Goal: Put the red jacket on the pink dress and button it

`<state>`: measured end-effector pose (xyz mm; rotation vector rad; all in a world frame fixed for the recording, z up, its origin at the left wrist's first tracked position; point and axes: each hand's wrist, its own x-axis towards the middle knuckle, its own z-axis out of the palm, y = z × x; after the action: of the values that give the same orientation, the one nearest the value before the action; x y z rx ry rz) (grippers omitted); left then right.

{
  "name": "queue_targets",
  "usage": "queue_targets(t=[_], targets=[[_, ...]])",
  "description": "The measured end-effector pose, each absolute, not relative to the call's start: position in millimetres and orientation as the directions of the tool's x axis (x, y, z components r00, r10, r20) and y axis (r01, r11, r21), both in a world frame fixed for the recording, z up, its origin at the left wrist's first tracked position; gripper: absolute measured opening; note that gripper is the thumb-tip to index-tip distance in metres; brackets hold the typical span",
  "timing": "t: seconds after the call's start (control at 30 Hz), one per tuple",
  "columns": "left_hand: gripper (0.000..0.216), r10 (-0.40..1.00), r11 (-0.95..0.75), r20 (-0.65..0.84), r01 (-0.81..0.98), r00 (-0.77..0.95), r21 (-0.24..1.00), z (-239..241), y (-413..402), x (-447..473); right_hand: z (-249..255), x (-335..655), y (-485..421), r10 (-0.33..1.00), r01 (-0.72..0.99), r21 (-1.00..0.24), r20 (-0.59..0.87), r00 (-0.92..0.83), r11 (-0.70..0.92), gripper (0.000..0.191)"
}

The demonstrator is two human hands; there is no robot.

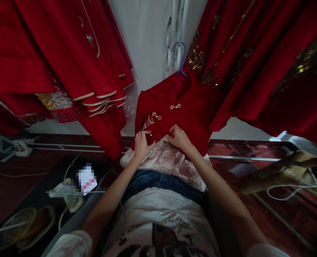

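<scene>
A red jacket (193,117) hangs in front of me on a purple hanger (184,59). Beaded clasps (175,106) and a jewelled ornament (149,122) decorate its front. My left hand (143,144) grips the jacket's lower front beside a small clasp, with the thumb pointing inward. Fingers bent in a pinch, my right hand (180,138) holds the jacket's front a little to the right. What lies between the fingertips is partly hidden. Under both hands, a pale pink and gold patterned cloth (161,157) spreads over my lap.
Red garments with pale trim (96,85) hang at the left, and red garments with gold sequins (255,71) at the right. On a dark surface at the left are a power strip (74,200) and a clear round container (16,228). A wooden frame (278,171) stands at the right.
</scene>
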<state>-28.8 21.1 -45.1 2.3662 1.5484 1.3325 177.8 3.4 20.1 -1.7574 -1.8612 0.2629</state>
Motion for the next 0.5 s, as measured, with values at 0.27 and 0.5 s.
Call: queue_targets(t=[0.27, 0.5], targets=[[0.019, 0.784, -0.556, 0.554, 0.712, 0.279, 0.429, -42, 27, -38, 31, 191, 9, 0.99, 0.614, -0.777, 0.121, -0.067, 0.136, 0.014], [0.017, 0.749, -0.635, 0.557, 0.626, 0.358, 0.452, -9, 14, -11, 83, 199, -16, 0.943, 0.147, -0.984, 0.051, -0.328, 0.104, 0.025]])
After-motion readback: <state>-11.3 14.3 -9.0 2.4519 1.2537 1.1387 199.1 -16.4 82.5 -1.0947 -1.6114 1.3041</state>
